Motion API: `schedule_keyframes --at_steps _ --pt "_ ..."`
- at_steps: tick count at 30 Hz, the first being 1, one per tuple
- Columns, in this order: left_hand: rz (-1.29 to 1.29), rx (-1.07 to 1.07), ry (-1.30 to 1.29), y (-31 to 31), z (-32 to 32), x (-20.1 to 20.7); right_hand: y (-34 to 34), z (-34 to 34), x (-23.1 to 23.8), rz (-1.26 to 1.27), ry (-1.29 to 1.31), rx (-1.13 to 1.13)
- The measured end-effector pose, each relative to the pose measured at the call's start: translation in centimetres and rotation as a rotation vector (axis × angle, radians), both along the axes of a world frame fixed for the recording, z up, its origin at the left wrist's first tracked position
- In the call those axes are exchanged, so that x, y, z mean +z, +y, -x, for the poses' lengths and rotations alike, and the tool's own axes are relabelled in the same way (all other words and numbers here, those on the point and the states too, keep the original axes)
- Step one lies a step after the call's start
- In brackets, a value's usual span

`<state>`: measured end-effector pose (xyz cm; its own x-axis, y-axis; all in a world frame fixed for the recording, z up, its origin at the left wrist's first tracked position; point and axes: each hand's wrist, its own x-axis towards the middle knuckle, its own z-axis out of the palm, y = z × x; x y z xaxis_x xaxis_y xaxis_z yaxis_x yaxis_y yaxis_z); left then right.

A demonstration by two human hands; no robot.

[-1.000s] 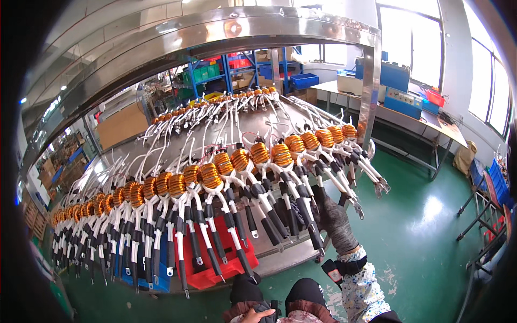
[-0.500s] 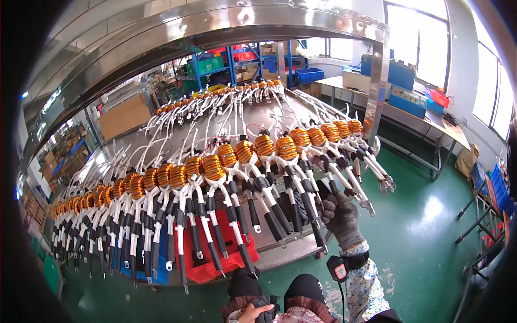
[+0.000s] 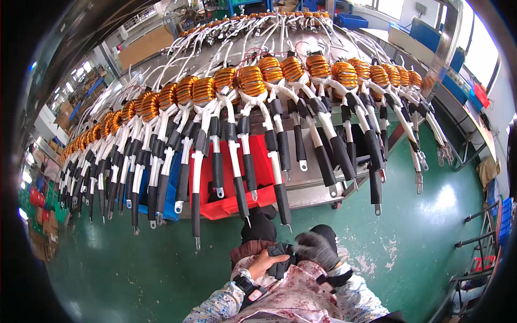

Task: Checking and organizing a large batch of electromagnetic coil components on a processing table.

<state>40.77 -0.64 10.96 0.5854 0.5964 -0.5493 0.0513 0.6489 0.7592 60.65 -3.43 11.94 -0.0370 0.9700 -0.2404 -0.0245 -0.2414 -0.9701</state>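
Low at my lap, my bare left hand (image 3: pixel 263 265) is closed around a bunch of short black sleeves (image 3: pixel 279 260), likely tubing pieces. My right hand (image 3: pixel 316 250), in a grey glove, is beside the bunch; motion blurs its fingers, so I cannot tell whether they hold anything. Ahead of me, a long row of copper-wound ring coils (image 3: pixel 251 81) lies on a metal table. Their white leads hang over its near edge. Many leads carry black sleeves (image 3: pixel 283 202) above metal ring lugs.
Under the hanging leads are a red bin (image 3: pixel 264 188) and a blue bin (image 3: pixel 171 211). A metal post (image 3: pixel 442 51) rises at the table's right. A second coil row (image 3: pixel 237 19) lies farther back. A rack (image 3: pixel 479 245) stands at the right.
My right hand has left the hanging leads at the right end and come down to my lap, beside my left. The view has tilted downward.
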Motion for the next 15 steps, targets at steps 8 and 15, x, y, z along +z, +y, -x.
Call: schedule_keyframes --at_steps 8,15 --pt "0.062 0.031 -0.048 -1.1 -0.2 0.3 2.3 -1.2 3.2 -0.065 0.477 -0.536" --pt "0.055 0.062 -0.106 -0.6 0.1 1.5 4.4 -5.5 20.2 -0.4 0.07 -0.68"
